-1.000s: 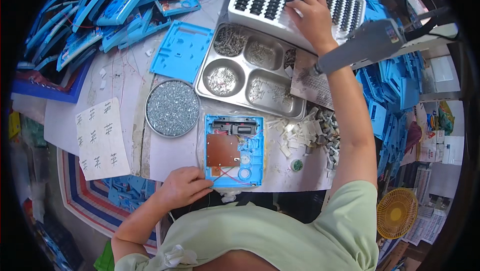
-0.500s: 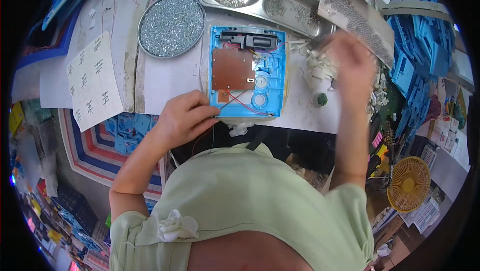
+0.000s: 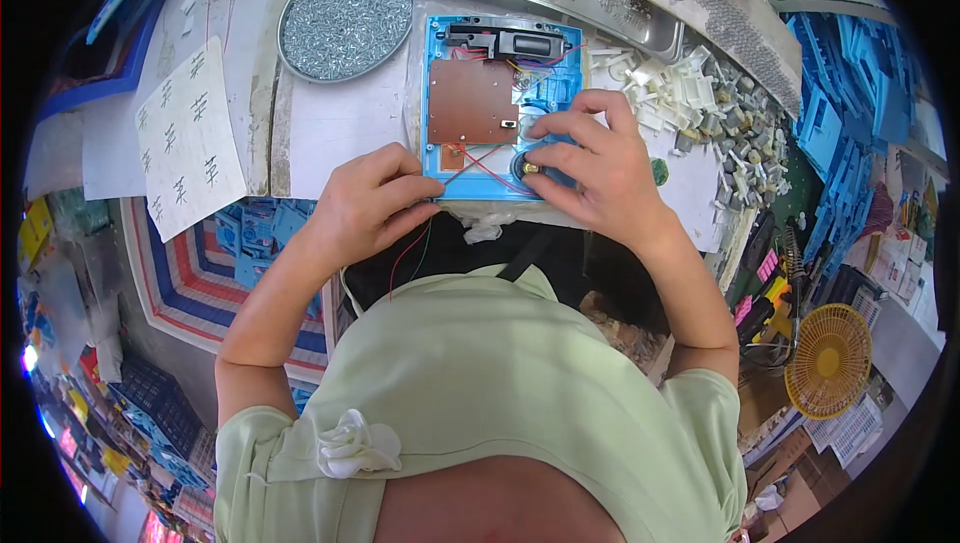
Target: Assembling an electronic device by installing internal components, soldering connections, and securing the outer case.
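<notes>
A blue plastic casing lies in front of me, with a brown circuit board and a black part across its far end. At the casing's near left corner my left hand pinches thin red and dark wires, whose loose ends hang over the table edge. My right hand reaches over the casing's right side. Its thumb and a finger close on a small dark round part with a brass-coloured middle, at the near right recess. The fingers partly cover that recess.
A round tray of silver screws stands at the far left, beside a metal compartment tray of small parts. White plastic pieces and grey-white pieces are heaped on the right. A marked paper sheet lies left; blue panels pile up far right.
My right hand has come from the white pieces on the right to the casing, now holding a small round part. The left hand stays at the casing's corner with the wires.
</notes>
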Tool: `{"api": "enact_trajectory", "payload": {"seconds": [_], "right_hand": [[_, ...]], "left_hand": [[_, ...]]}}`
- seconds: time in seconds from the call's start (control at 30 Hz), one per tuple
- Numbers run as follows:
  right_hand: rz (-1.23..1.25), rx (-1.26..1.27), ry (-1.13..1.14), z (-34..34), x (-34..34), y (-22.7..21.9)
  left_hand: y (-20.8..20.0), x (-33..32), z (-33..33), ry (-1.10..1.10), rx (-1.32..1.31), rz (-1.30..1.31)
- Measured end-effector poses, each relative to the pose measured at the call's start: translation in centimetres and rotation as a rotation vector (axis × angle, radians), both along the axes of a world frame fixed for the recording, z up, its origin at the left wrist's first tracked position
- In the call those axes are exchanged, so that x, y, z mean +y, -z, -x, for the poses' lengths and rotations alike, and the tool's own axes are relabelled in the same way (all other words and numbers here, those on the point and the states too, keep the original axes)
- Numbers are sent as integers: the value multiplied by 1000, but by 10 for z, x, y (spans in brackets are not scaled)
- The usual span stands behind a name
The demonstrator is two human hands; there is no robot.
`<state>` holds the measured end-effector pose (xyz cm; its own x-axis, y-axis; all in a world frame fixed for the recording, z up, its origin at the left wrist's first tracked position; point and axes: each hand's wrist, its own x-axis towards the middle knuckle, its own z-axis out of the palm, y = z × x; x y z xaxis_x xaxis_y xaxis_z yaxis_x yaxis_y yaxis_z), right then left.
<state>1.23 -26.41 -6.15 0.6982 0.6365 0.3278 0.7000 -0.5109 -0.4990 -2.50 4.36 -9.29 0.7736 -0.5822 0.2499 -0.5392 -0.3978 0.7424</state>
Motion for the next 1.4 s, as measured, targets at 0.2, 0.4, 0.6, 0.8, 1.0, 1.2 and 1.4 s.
{"api": "enact_trajectory", "payload": {"seconds": [0.2, 0.4, 0.6, 0.8, 1.0, 1.2, 1.4], "right_hand": [[-46, 25, 144, 12, -6, -15], [432, 3, 610, 15, -60, -5], [414, 20, 617, 11, -64, -1], [210, 67, 625, 14, -68, -32], [-44, 97, 670, 28, -71, -44], [-301, 43, 624, 42, -70, -45], [-337, 55, 286, 29, -34, -52]], "left_hand": [[-6, 1, -4, 35, -39, -55], [-35, -4, -14, 90, 117, -183], [-81, -26, -111, 195, -25, -167], [-39, -149, -215, 286, -444, -253], [-4, -200, -245, 434, -536, -511], [-96, -134, -176, 232, -301, -120], [-83, -74, -50, 29, 995, 387]]}}
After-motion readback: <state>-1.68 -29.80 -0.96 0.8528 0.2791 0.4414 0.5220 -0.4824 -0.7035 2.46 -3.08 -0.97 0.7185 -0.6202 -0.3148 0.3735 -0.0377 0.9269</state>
